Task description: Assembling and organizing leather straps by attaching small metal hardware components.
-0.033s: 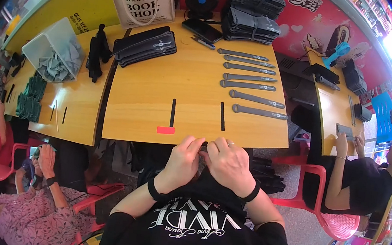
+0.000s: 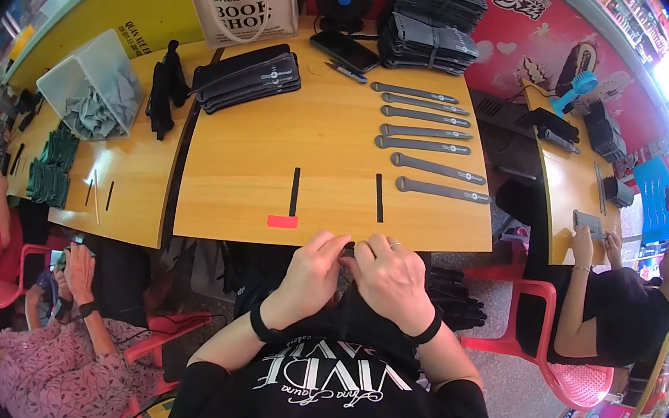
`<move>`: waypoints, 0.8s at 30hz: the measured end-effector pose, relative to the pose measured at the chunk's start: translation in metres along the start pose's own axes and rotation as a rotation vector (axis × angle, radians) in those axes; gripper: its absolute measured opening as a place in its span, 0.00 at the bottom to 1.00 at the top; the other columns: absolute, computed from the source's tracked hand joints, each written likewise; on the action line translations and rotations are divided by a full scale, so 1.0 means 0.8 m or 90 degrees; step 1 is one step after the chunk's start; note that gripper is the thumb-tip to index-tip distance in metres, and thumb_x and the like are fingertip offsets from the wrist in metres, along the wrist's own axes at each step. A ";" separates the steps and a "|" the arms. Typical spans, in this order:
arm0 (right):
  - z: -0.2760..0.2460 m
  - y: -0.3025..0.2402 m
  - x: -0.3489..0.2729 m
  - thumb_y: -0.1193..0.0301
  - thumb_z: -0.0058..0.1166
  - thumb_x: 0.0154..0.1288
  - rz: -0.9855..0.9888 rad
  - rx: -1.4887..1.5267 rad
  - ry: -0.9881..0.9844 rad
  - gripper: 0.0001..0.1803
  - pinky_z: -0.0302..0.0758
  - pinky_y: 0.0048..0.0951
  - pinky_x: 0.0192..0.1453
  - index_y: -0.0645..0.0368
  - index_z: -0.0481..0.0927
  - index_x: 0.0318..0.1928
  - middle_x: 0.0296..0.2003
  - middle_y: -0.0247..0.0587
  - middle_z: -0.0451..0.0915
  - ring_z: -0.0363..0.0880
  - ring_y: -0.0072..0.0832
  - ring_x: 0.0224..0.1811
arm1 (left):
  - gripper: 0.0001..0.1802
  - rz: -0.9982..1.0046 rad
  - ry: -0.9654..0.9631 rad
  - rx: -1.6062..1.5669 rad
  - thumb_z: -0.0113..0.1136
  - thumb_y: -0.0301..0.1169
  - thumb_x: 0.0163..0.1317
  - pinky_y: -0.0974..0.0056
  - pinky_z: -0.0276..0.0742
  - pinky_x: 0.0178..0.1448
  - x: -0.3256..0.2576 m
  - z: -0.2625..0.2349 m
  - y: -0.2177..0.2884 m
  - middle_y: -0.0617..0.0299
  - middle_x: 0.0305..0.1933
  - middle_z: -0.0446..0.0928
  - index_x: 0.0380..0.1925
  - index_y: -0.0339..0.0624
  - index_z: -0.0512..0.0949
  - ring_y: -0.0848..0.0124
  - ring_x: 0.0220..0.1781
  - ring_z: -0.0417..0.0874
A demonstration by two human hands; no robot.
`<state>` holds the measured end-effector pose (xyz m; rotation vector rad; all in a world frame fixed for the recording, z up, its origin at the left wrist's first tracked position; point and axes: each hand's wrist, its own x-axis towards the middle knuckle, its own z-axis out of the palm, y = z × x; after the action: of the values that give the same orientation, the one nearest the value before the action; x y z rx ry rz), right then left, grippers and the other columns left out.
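Note:
At the table's front edge, my left hand (image 2: pixel 314 269) and my right hand (image 2: pixel 392 282) are held close together. Both have their fingers pinched on a small dark strip (image 2: pixel 348 249); most of it is hidden behind the fingers, and its exact kind cannot be made out. On the right of the wooden table (image 2: pixel 249 158), several grey straps (image 2: pixel 432 147) with round-holed ends lie flat in a column. Two black tape marks (image 2: pixel 295 192) and a red tape piece (image 2: pixel 283 222) are on the tabletop just beyond my hands.
At the back are a stack of black pouches (image 2: pixel 250 80), a cream tote bag (image 2: pixel 246 5), a phone (image 2: pixel 342 51), a pen (image 2: pixel 345 71) and bundled grey straps (image 2: pixel 429 45). A clear bin (image 2: pixel 76 85) stands left. Co-workers sit on both sides, near red chairs (image 2: pixel 529 314).

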<state>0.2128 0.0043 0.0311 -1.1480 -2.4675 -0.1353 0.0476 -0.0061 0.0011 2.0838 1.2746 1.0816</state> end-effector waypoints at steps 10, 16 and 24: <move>-0.010 0.004 0.005 0.74 0.61 0.49 0.028 0.099 0.067 0.07 0.69 0.32 0.21 0.56 0.74 0.23 0.20 0.37 0.71 0.75 0.35 0.20 | 0.09 -0.415 -0.104 -0.810 0.56 0.22 0.65 0.74 0.72 0.37 0.009 -0.015 -0.008 0.65 0.41 0.76 0.43 0.37 0.79 0.79 0.38 0.77; 0.037 -0.015 -0.019 0.74 0.65 0.52 0.298 0.600 0.085 0.08 0.69 0.31 0.20 0.60 0.77 0.26 0.18 0.41 0.74 0.74 0.33 0.17 | 0.03 -0.311 0.071 -0.890 0.60 0.19 0.59 0.72 0.72 0.45 -0.002 0.005 -0.017 0.63 0.38 0.77 0.30 0.37 0.80 0.75 0.39 0.77; -0.009 0.020 0.001 0.69 0.72 0.41 0.005 0.289 0.197 0.16 0.65 0.25 0.18 0.60 0.75 0.26 0.20 0.35 0.71 0.73 0.27 0.16 | 0.04 -0.383 -0.145 -0.978 0.61 0.25 0.61 0.70 0.72 0.48 0.009 -0.015 -0.015 0.61 0.36 0.76 0.28 0.35 0.80 0.74 0.40 0.76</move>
<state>0.2265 0.0133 0.0369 -0.8650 -2.0748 0.2247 0.0331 0.0061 0.0022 0.5671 0.4728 0.9407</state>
